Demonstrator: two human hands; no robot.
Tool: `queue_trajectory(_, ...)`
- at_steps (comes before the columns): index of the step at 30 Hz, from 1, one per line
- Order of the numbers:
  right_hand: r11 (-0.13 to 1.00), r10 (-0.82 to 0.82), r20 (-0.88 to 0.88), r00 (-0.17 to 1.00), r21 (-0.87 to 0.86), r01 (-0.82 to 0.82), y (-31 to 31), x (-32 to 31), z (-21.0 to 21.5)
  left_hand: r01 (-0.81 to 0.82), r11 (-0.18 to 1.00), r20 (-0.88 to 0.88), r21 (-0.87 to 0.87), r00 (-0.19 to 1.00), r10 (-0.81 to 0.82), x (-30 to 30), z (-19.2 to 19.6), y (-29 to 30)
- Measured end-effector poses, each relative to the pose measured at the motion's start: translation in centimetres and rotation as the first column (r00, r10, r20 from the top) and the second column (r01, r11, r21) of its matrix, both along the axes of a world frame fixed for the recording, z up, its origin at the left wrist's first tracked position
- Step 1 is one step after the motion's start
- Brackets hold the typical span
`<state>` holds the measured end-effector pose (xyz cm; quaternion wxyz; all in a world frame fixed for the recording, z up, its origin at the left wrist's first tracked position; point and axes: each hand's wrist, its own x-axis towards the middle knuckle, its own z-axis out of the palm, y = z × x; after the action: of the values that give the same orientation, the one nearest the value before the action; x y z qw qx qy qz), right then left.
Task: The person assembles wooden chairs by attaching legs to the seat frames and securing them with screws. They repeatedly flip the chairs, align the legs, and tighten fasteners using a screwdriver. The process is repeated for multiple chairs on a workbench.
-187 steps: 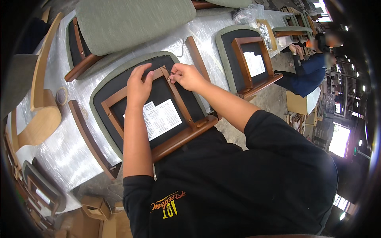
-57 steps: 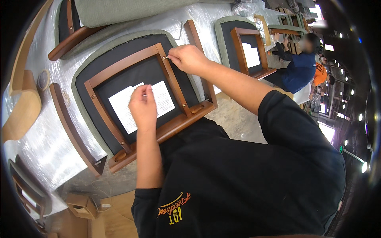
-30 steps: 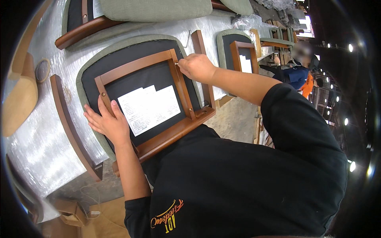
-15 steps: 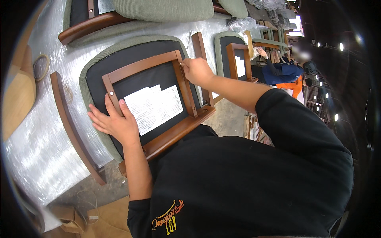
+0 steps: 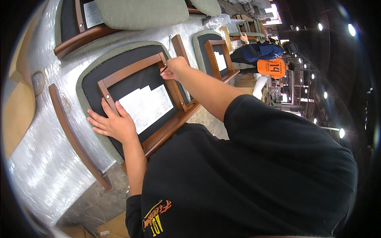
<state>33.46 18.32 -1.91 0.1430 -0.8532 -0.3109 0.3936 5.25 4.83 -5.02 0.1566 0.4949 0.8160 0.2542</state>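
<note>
An upholstered seat with a grey-green edge and a black underside (image 5: 88,89) lies upside down before me. On it rests a brown wooden frame (image 5: 133,66), with round fastener heads in its side rails. White printed sheets (image 5: 149,105) lie inside the frame. My left hand (image 5: 118,126) is spread flat over the seat's near left part, its fingers against the left rail. At the far right corner of the frame, my right hand (image 5: 176,68) is closed in a pinch on a thin black rod (image 5: 163,69). The rod's far end is hidden by the fingers and rail.
A curved wooden piece (image 5: 75,139) lies on the plastic-wrapped surface (image 5: 43,166) at left. Behind stand another upturned seat (image 5: 203,39) and stacked green chair parts (image 5: 143,14). A co-worker in blue (image 5: 258,50) and an orange vest (image 5: 272,68) are further right.
My view has turned, shifting the surroundings leftward. My right hand stays by the far right corner but has rotated, and the thin black rod now shows in its fingers. My left hand stays on the rail.
</note>
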Motion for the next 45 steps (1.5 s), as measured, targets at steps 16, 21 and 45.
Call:
queue_trajectory(16, 0.978, -0.143, -0.402, 0.905, 0.083, 0.191, -1.9, 0.4, 2.2, 0.031, 0.998, -0.208, -0.063, 0.977, -0.043, 0.8, -0.9, 0.5)
queue_trajectory(21, 0.824, 0.566, 0.009, 0.824, 0.008, -0.566, -0.3, 3.3, 2.6, 0.02, 0.994, -0.229, -0.106, 0.973, -0.044, 0.8, -0.6, 0.8)
queue_trajectory(45, 0.259, 0.805, 0.335, 0.49, 0.545, -0.798, -14.8, 7.5, 10.7, 0.815, 0.579, 0.628, -0.034, 0.468, -0.622, 12.2, 11.9, -0.8)
